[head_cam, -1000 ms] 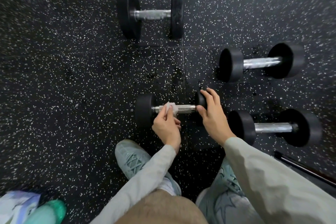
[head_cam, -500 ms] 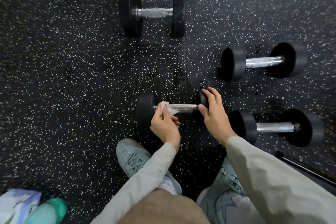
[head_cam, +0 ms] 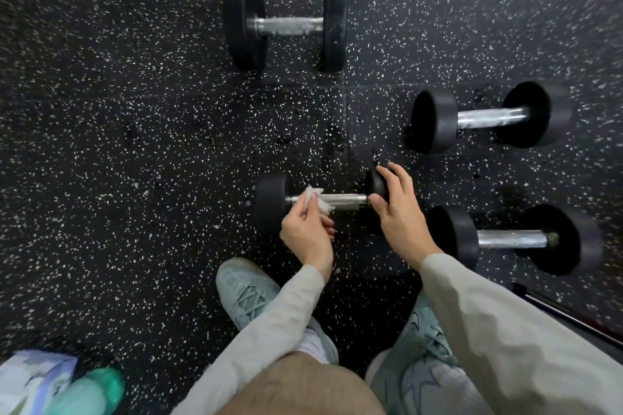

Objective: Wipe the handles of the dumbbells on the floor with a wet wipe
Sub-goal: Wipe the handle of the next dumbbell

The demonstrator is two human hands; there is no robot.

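A small black dumbbell [head_cam: 273, 202] with a knurled steel handle [head_cam: 347, 200] lies on the speckled floor just in front of my feet. My left hand [head_cam: 308, 232] pinches a crumpled white wet wipe [head_cam: 315, 200] against the left part of that handle. My right hand [head_cam: 397, 212] grips the dumbbell's right weight head, which it mostly hides. Three other dumbbells lie nearby: a large one [head_cam: 286, 25] at the top, one [head_cam: 490, 118] at the right, and one [head_cam: 512, 239] at the lower right.
My two pale green shoes [head_cam: 246, 293] stand close behind the small dumbbell. A wipe packet [head_cam: 30, 381] and a green bottle [head_cam: 91, 391] sit at the bottom left. A thin dark bar [head_cam: 566, 317] crosses the floor at the lower right.
My left hand has slid the wipe leftwards along the handle, toward the left weight head. My right hand has kept its hold on the right head.
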